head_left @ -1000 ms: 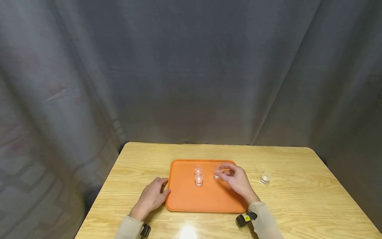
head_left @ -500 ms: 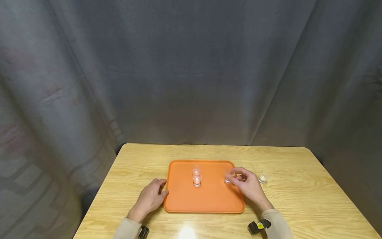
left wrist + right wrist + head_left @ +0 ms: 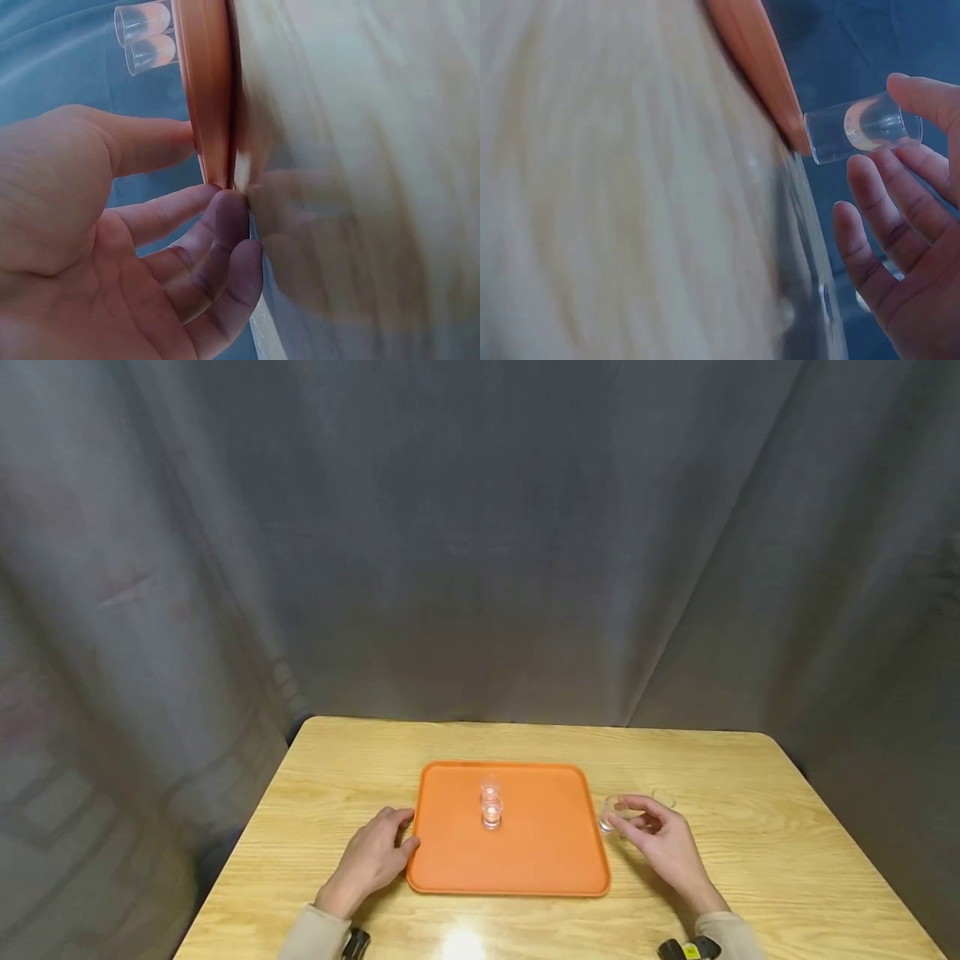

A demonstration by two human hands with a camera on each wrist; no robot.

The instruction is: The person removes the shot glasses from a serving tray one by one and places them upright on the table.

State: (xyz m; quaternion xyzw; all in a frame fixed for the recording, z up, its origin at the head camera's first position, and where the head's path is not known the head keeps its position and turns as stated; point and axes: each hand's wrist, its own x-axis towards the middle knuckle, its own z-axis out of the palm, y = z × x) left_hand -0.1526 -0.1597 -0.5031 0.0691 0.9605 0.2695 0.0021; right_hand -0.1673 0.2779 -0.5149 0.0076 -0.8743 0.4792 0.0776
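At the left edge of the orange tray (image 3: 450, 860), my left hand (image 3: 373, 853) touches the rim with thumb and fingertips; the left wrist view shows the thumb (image 3: 154, 144) against it and the fingers loosely bent. My right hand (image 3: 670, 847) pinches a clear shot glass (image 3: 862, 129) between thumb and fingers. This glass is upright, just off the tray's right edge, low over the table; whether it touches the tabletop I cannot tell. Two more shot glasses stand on the tray, the nearer one (image 3: 491, 814) in front of the farther one (image 3: 490, 789).
Behind my right hand another clear glass (image 3: 663, 797) is on the wooden table (image 3: 757, 852), its lower part hidden. Grey curtains (image 3: 480, 543) hang around the back and sides of the table.
My right hand has carried its shot glass rightward, from over the tray to beyond its right edge. The left hand keeps its place at the rim.
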